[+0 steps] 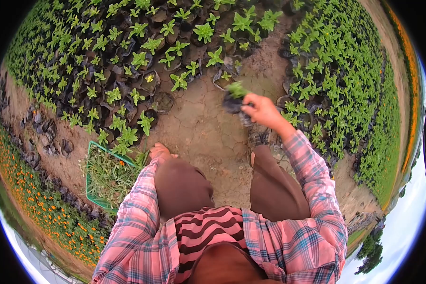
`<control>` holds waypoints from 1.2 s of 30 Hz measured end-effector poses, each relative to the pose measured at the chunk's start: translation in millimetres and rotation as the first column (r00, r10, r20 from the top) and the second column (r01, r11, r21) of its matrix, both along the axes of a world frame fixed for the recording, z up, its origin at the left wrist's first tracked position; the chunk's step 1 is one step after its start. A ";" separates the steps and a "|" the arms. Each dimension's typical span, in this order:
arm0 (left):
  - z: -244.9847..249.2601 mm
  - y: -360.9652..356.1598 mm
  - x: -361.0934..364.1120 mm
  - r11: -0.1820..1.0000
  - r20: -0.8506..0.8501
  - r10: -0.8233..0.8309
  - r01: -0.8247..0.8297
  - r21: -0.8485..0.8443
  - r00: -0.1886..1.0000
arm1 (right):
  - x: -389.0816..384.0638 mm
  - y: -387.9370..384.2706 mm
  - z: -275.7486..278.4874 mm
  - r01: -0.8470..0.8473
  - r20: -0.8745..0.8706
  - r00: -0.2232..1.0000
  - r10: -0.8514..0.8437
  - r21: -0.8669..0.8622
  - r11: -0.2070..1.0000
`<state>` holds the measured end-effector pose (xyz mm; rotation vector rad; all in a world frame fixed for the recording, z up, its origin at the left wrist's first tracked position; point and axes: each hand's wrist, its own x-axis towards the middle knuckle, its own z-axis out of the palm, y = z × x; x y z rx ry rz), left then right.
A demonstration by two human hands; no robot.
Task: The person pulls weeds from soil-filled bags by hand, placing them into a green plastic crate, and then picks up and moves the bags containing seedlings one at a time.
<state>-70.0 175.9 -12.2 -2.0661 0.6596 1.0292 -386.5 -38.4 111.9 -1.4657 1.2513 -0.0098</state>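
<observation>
My right hand [262, 111] grips a bagged seedling [234, 98], upper centre. My left hand [160, 151] sits beside the green crate [88, 180]; I cannot tell whether it is open or closed.

You are outdoors in soft daylight. Dry, cracked dirt [199, 128] runs through the middle of the frame. Little green plants in black bags [104, 61] fill the upper left, and more plants [345, 71] fill the upper right. Orange flowers [38, 199] line the lower left edge. Pale sky [407, 213] and dark trees [371, 253] show at the lower right.
</observation>
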 end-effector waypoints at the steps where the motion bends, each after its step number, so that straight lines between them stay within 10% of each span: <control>1: -0.1 1.1 2.3 1.000 -0.006 -0.014 0.014 0.000 1.000 | 9.8 5.4 -13.5 -0.214 0.087 0.957 0.276 -0.430 0.877; 9: 8.7 0.4 3.2 0.999 -0.066 0.009 -0.012 -0.041 0.998 | 91.4 7.1 -35.7 -0.537 -0.138 0.779 0.612 -0.652 0.535; 14: 5.0 -3.3 0.8 1.000 -0.039 0.020 -0.020 0.002 0.999 | 31.7 -14.1 -42.9 0.013 -0.032 0.998 -0.053 -0.734 0.679; 18: 3.7 2.2 1.4 1.000 -0.046 0.001 -0.002 -0.021 0.999 | -73.1 -59.7 -76.5 0.129 -0.279 0.756 -0.593 -0.824 0.552; 21: 0.9 -3.1 1.1 1.000 -0.020 -0.004 0.004 0.008 1.000 | -102.2 -90.2 -75.4 0.539 -0.376 0.595 -0.710 -0.468 0.700; 25: -4.0 1.8 5.7 0.999 -0.066 -0.052 0.052 0.002 0.996 | -120.3 -105.1 -114.0 -0.032 -0.678 0.558 -0.478 -0.593 0.804; 31: 7.9 -2.0 3.9 0.999 -0.112 -0.030 0.028 -0.017 0.993 | -117.8 -70.7 -103.1 0.145 -0.309 0.773 -0.554 -0.764 0.628; 36: 18.5 -4.5 1.2 0.994 -0.114 0.094 -0.100 -0.045 0.989 | -31.4 -12.2 -29.0 0.284 0.072 0.959 -0.275 -0.281 0.917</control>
